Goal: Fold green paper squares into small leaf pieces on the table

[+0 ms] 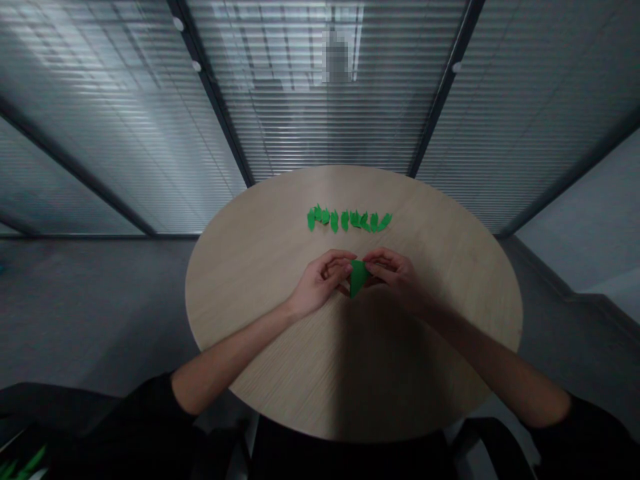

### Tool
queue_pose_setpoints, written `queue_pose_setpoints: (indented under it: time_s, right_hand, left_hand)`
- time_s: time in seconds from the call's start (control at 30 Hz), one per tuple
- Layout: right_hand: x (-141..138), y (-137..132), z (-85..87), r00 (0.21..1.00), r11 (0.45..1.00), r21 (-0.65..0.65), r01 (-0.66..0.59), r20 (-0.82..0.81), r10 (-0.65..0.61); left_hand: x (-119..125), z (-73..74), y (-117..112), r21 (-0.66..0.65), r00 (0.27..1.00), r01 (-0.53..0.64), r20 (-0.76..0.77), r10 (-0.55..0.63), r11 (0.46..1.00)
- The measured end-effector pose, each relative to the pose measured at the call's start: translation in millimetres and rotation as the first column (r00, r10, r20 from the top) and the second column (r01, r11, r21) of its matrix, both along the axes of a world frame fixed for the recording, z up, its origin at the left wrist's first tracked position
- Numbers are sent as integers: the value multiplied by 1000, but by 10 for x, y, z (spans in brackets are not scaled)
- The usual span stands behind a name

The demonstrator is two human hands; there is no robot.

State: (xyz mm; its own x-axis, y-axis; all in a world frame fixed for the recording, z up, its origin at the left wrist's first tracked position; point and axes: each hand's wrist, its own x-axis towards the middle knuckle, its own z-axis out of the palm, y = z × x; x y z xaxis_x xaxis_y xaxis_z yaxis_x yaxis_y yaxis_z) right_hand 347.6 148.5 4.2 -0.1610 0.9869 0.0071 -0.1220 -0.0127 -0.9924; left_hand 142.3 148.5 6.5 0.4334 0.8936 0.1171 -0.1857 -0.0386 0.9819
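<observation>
Black sleeves (145,407) end at bare forearms; L hand (320,283) and R hand (393,273) both pinch green paper triangle (358,278) over round pale-wood worktop (280,353), w/ row of folded green paper shapes (347,219) at far side.

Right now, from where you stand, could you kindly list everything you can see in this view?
round wooden table: one, pale beige, centre of the view
folded green paper piece: one, bright green, held between both hands over the table
small green paper pieces: about ten, exact count unclear, bright green, in a row on the far part of the table
green scraps: count unclear, green, bottom left corner, on something dark
slatted blinds: one long run, grey, behind glass beyond the table
floor: one, grey, around the table
left hand: one, on the folded piece's left side
right hand: one, on its right side
black sleeves: two, at the lower corners
</observation>
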Motion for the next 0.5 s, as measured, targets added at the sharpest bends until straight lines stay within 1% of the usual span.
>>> queue_pose_setpoints:
  time_s: [0.27, 0.4, 0.5]
  right_hand:
    - [19, -12, -5, 998, 999, -43, -9, -67, 6]
    - [15, -20, 14, 998, 999, -34, 4, -67, -6]
    - [14, -25, 29, 998, 999, -43, -10, -68, 7]
  left_hand:
    - [-15, -10, 19, -11, 1000, 12, 14, -12, 1000]
    - [-22, -15, 27, -27, 1000, 16, 19, -15, 1000]
    - [-26, -13, 32, -33, 999, 14, 29, -13, 999]
